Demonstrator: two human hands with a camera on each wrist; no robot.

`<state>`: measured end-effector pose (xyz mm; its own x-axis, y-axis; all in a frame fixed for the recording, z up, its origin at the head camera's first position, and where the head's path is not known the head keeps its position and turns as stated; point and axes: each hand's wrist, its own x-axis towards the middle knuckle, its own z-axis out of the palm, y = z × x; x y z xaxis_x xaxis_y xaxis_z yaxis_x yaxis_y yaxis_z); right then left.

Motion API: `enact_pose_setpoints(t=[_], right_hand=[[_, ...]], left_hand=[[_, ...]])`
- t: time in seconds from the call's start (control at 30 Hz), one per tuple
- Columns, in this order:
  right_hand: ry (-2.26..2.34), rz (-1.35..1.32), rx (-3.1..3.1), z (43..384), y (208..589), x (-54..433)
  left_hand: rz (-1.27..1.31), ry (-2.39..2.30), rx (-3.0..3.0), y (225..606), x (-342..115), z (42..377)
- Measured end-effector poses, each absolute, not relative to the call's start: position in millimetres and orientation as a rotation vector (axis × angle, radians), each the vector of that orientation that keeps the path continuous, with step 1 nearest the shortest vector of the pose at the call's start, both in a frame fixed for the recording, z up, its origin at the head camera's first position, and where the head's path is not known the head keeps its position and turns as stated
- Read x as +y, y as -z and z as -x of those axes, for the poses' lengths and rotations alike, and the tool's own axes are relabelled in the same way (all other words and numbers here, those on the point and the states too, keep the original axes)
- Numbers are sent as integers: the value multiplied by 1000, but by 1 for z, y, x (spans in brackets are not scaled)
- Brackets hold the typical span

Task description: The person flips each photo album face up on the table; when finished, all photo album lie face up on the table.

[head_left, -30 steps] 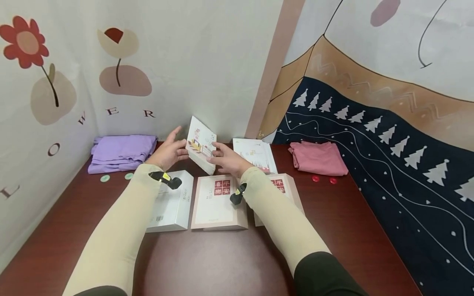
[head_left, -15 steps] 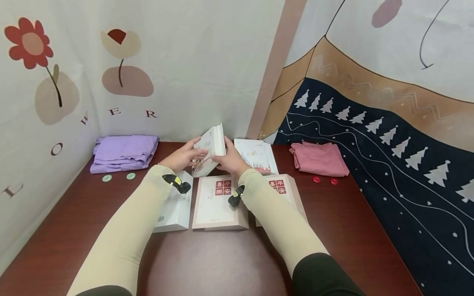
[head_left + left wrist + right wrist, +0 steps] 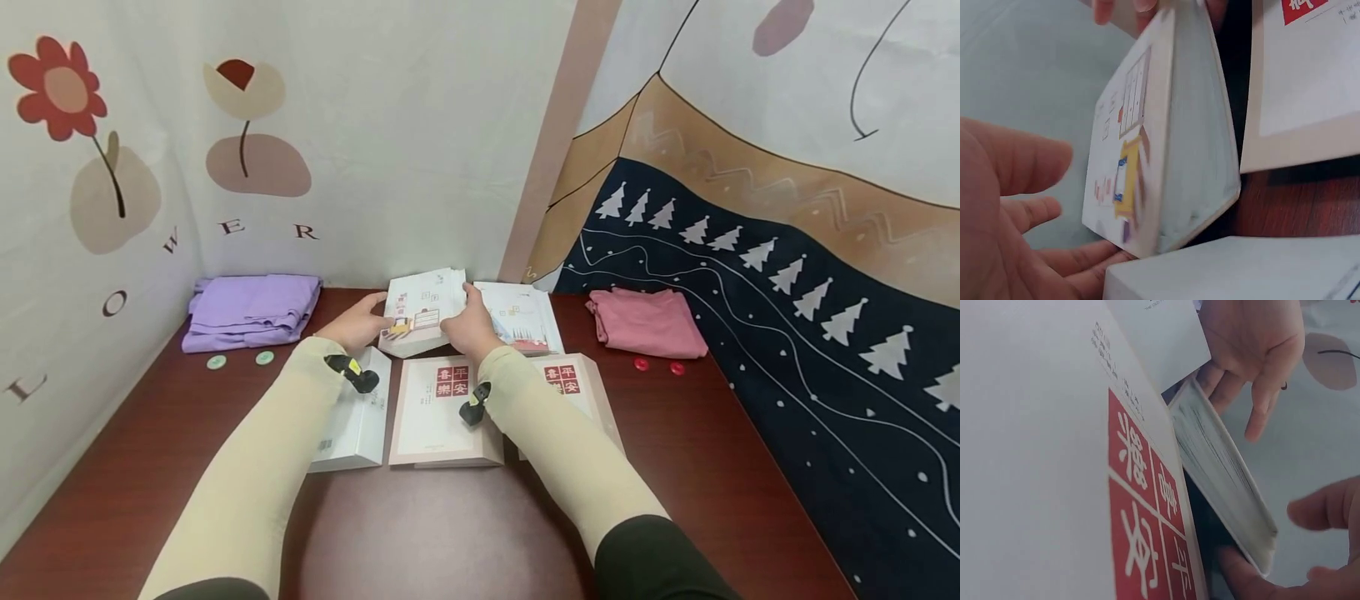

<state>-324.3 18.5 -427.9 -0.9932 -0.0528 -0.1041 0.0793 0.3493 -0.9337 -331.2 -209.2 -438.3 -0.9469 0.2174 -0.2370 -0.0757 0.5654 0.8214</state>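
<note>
A thick white book with a small furniture drawing on its cover lies tilted at the back of the table. My left hand is at its left side. In the left wrist view its fingers reach under the book's lower edge, with the thumb raised off the cover. On the opposite side is my right hand. The right wrist view shows one finger under the book's end and the thumb spread apart above it. The page block faces the near side.
In front lie a white book, a pink-edged book with red squares, and a similar book. Another white book stands right behind. Folded purple cloth with green buttons is left; folded pink cloth with red buttons is right.
The book has turned between my hands, from upright and angled to lower and flatter with its illustrated cover facing up. Both hands have shifted to its sides.
</note>
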Motion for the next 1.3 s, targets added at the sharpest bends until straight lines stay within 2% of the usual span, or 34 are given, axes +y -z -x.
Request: enact_pose_setpoints(t=[0.4, 0.77, 1.0, 1.3], right_hand=[[1723, -6, 2205, 328, 433, 25], [1740, 101, 2241, 330, 430, 28], [1714, 188, 2170, 295, 418, 26], [1627, 357, 2021, 240, 420, 17]], left_hand=[[-78, -1351, 2543, 433, -225, 328], [-62, -1406, 2570, 426, -240, 301], [-74, -1461, 2636, 427, -263, 259], [-43, -1355, 2739, 435, -288, 198]])
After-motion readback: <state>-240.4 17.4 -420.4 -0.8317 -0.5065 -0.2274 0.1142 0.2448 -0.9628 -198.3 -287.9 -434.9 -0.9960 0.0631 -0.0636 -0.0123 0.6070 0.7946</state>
